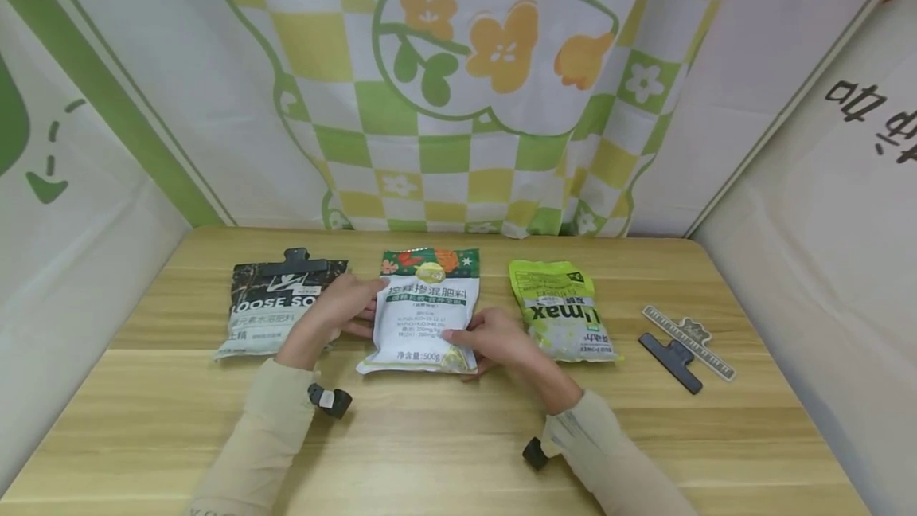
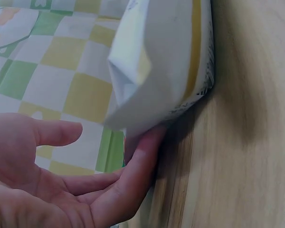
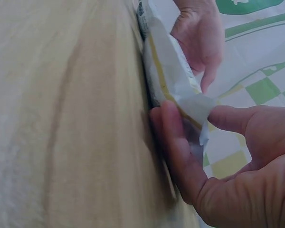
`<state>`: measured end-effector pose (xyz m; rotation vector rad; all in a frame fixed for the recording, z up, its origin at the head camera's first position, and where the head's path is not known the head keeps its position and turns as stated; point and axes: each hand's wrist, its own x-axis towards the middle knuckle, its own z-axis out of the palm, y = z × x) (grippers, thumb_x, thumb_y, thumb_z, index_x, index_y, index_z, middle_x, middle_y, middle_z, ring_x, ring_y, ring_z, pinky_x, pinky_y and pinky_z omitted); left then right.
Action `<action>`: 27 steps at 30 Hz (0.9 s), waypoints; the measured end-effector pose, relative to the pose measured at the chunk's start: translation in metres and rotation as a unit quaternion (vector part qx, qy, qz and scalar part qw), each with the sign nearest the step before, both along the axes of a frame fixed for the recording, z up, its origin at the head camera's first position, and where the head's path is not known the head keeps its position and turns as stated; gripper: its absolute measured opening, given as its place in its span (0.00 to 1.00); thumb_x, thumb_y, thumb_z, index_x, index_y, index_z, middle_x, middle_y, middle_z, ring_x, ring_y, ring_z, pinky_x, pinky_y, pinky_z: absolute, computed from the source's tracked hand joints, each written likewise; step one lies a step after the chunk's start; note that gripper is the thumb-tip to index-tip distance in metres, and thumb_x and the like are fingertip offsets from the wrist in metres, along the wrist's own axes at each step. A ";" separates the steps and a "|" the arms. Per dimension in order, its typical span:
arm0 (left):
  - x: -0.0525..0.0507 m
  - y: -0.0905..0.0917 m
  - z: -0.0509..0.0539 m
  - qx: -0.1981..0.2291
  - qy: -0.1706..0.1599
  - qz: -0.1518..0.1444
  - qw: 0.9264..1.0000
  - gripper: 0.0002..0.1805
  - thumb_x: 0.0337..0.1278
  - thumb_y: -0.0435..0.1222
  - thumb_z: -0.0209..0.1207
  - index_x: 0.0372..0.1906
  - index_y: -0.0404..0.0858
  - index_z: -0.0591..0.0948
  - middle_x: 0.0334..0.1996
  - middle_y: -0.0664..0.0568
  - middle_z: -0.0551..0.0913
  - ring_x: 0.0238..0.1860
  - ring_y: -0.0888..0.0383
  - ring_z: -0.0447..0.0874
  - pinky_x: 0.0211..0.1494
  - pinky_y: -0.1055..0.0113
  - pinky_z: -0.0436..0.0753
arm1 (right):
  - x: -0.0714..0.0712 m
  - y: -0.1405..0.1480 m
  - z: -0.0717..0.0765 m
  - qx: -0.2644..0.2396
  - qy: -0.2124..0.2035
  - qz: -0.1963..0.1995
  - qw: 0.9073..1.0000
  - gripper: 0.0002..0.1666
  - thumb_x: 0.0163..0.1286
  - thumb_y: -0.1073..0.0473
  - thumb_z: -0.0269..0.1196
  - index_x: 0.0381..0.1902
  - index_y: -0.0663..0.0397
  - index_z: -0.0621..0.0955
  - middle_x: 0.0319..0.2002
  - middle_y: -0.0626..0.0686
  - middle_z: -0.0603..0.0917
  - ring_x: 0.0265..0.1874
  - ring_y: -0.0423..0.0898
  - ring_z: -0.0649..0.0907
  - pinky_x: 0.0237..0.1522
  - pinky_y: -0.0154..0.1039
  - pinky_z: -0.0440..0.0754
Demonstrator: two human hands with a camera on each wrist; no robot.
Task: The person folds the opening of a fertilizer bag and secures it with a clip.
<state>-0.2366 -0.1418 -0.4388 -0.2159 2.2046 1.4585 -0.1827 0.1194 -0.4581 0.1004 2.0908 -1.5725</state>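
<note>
White rectangular plastic pouch with a green floral top band (image 1: 423, 310) is lying print-up mid-table on the pale wood-grain tabletop (image 1: 444, 436). Its 4 o'clock corner is being pinched by the right hand (image 1: 496, 336): thumb on top, fingers at the underside. Its 9 o'clock edge is only being touched by the left hand (image 1: 342, 305); fingers are being slipped under, thumb is standing clear, so no clasp there. Whether any edge is being raised can't be told.

Neighbours: black-and-pale plastic pouch (image 1: 259, 323) with a black plastic clip (image 1: 295, 263) at its 12 o'clock edge is sitting at 9 o'clock; lime-green plastic pouch (image 1: 553, 285) at 3 o'clock. Beyond that, black flat bar clip (image 1: 670, 361) and grey ornate bar clip (image 1: 691, 341) are lying.

Handling, judged: one-cornered loading is probably risking sag and creasing. Weight is best being shared by both hands, flat fingers underneath, thumbs pressing lightly, neighbours being cleared.
</note>
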 end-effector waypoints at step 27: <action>0.001 0.008 -0.004 0.021 0.001 -0.042 0.999 0.22 0.79 0.45 0.55 0.57 0.27 0.77 0.40 0.49 0.82 0.38 0.58 0.80 0.43 0.66 0.89 | 0.007 -0.002 0.008 0.045 0.103 0.054 0.992 0.25 0.66 0.59 0.75 0.51 0.65 0.75 0.37 0.60 0.90 0.27 0.44 0.87 0.26 0.42 0.89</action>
